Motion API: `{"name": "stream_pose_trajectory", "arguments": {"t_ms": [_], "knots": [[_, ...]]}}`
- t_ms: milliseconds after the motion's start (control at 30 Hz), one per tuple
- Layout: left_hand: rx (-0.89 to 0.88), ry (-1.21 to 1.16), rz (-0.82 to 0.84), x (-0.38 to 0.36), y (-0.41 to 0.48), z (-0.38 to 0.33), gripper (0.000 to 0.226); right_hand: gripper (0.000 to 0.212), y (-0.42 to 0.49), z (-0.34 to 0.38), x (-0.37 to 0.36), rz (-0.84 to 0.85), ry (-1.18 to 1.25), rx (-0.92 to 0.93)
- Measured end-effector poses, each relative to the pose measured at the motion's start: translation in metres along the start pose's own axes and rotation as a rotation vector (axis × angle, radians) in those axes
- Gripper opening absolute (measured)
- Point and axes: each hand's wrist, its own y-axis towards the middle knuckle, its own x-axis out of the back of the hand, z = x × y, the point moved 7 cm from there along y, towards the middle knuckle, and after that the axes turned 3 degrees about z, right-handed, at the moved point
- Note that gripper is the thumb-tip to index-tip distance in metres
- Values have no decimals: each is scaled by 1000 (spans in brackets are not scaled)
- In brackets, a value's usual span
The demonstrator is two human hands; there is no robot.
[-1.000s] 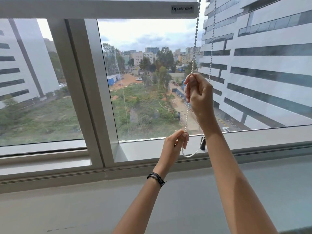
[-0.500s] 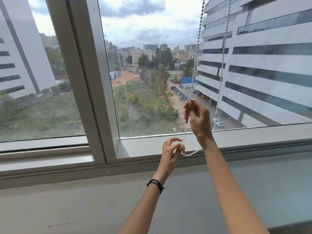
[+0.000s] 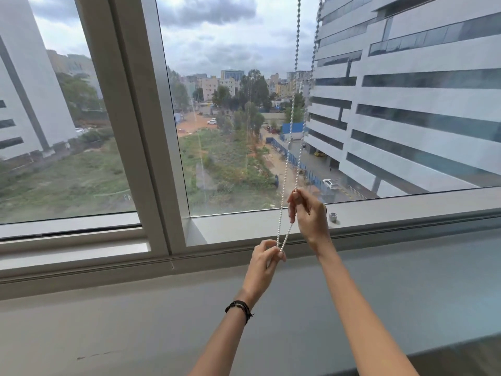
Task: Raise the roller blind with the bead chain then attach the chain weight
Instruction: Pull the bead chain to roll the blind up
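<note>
Window frame (image 3: 141, 147) — grey ledge (image 3: 135, 321) below.

Window ledge (image 3: 406, 280): broad, flat, pale grey, matte; runs the full width of the view directly below the window frame (image 3: 151, 158). Ledge surface mostly bare. A short dark scuff mark (image 3: 95, 355) sits on the ledge far left of the frame's vertical post and near the front edge. Sill rail of the frame meets the back of the ledge. A small round metal fitting (image 3: 333, 217) sits on the frame's lower rail, right of the post; type cannot be told.
</note>
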Motion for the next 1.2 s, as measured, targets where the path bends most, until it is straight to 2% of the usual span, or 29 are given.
{"name": "stream_pose_trajectory", "arguments": {"t_ms": [133,233,467,533,733,867,1000,1200], "knots": [[48,-156,47,5,-4,-5,17,24,-2,8,2,-17,-1,16],[87,-175,108,6,-6,-3,30,24,-2,9,0,9,6,-12],[49,-227,-65,60,28,-37,40,23,23,13,-12,228,232,-272],[20,-233,-115,78,47,-57,36,22,35,20,-10,260,243,-284],[-158,-348,-149,120,93,-143,20,22,71,60,6,220,282,-159],[-211,-528,-79,136,118,-206,26,19,89,85,21,118,342,-53],[-260,-561,-23,148,136,-267,33,22,101,109,36,72,311,120],[-387,-539,-142,168,159,-339,33,37,103,119,38,105,209,194]]}}
